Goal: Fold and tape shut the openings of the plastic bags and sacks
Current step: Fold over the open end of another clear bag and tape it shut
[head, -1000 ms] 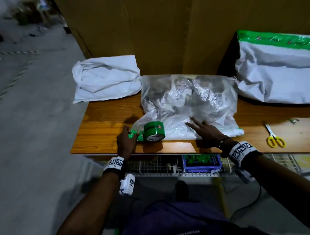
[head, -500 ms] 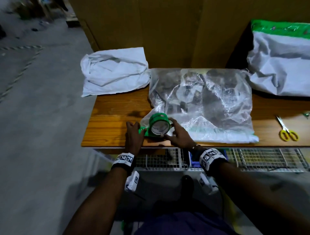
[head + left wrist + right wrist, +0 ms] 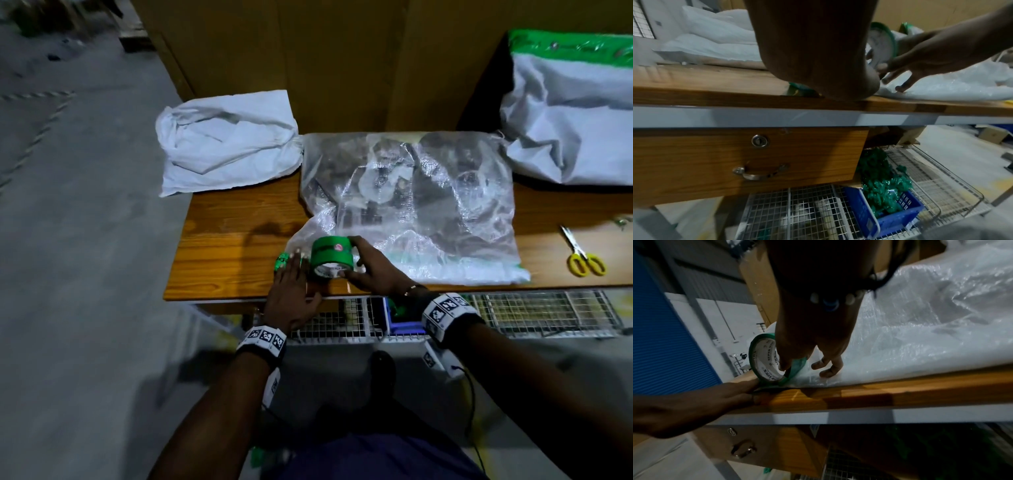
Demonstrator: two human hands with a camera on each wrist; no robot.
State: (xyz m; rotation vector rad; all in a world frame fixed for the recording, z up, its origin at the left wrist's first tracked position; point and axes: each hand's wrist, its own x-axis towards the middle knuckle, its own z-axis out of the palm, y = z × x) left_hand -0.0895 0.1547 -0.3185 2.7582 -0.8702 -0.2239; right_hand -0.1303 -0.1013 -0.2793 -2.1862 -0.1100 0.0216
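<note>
A clear plastic bag point(image 3: 411, 205) with dark contents lies mid-table, its opening folded along the near edge. On its near left corner a green tape roll point(image 3: 331, 255) stands on edge. My right hand point(image 3: 371, 270) grips the roll, thumb inside the core point(image 3: 781, 365), fingers over the top. My left hand point(image 3: 291, 287) lies flat just left of the roll, its straight fingers pressing the pulled-out green tape end point(image 3: 282, 262) onto the table point(image 3: 233, 253). In the left wrist view the roll point(image 3: 881, 47) shows beside my right hand point(image 3: 920, 53).
A white sack point(image 3: 226, 144) lies at the back left corner, overhanging the edge. A larger white sack point(image 3: 575, 130) with green tape along its top leans at the back right. Yellow-handled scissors point(image 3: 582, 257) lie right of the bag. Wire baskets and a blue bin point(image 3: 894, 216) sit under the table.
My right hand left the bag's surface, came left and took hold of the tape roll. My left hand flattened onto the tape end beside it.
</note>
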